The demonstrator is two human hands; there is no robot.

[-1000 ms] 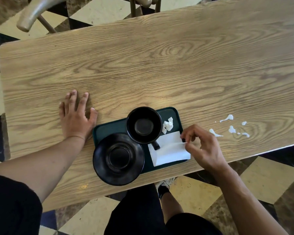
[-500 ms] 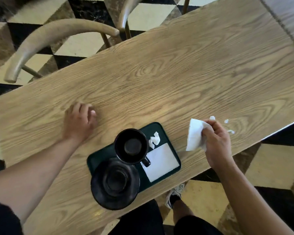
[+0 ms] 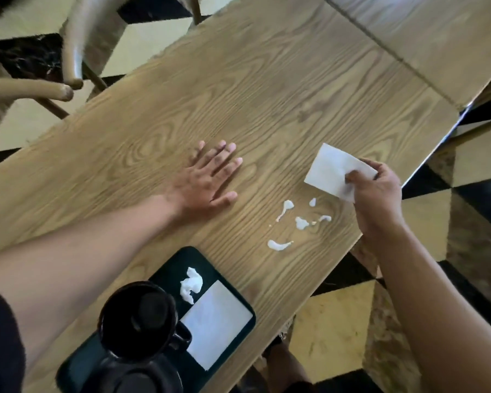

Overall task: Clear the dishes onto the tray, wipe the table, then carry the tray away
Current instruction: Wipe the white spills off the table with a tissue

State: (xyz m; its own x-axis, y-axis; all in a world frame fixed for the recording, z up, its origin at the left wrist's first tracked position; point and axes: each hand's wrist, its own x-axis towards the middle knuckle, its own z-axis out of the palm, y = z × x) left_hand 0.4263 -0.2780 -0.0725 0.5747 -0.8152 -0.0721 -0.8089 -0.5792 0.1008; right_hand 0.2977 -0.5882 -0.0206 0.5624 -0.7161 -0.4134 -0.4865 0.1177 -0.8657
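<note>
Fingers point(image 3: 224, 157) of the left hand point(image 3: 204, 182) lie spread flat on the woodgrain table point(image 3: 267, 80). At the near edge, a dark tray point(image 3: 238, 300) carries a black cup point(image 3: 138, 319), crumpled tissue point(image 3: 192, 283) and flat napkin point(image 3: 214, 321); its lower end is cut off. White smears point(image 3: 298, 222) lie right. The right hand point(image 3: 376, 194) pinches a white napkin point(image 3: 328, 170) near the right edge.

1. two curved wooden chair arms point(image 3: 68, 52) sit off the table's far left corner, their rounded ends close together.
2. a checkered floor point(image 3: 338, 330) of cream, black and brown marbled tiles shows on both sides.
3. a shoe point(image 3: 281, 336) peeks out below.
</note>
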